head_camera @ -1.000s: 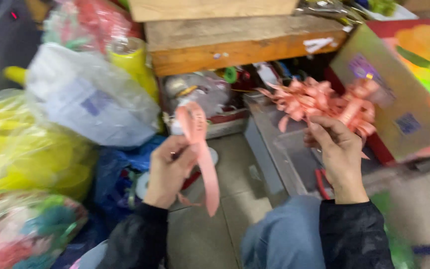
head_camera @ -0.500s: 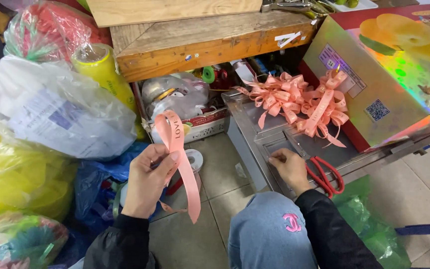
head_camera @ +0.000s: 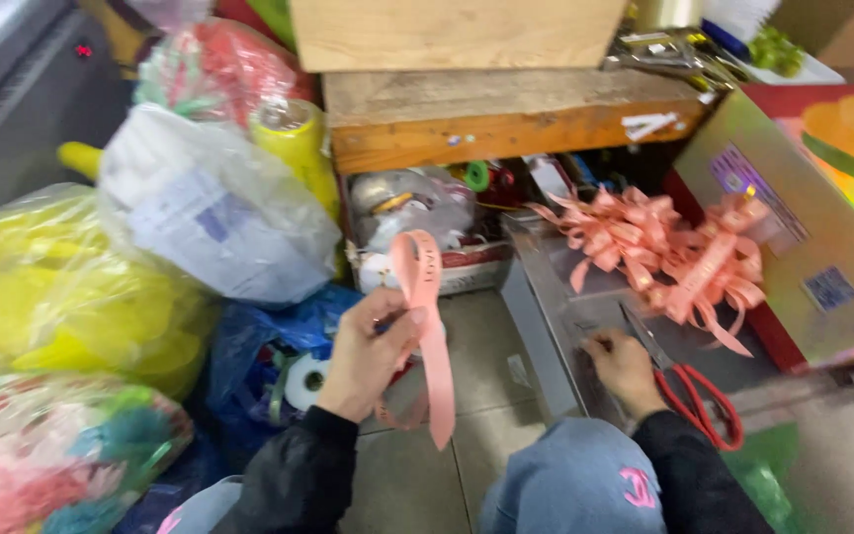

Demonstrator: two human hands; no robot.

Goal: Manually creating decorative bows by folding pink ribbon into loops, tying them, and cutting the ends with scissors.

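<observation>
We are pinching a looped strip of pink satin ribbon (head_camera: 425, 316) — light, limp, slippery — in our left hand (head_camera: 373, 351), while our right hand (head_camera: 623, 368) is touching red-handled scissors (head_camera: 689, 391) on the grey surface (head_camera: 565, 287), fingers curled.

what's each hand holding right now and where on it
The left hand pinches a pink ribbon strip near its looped upper end. The right hand rests by the red-handled scissors, gripping nothing that shows.
</observation>
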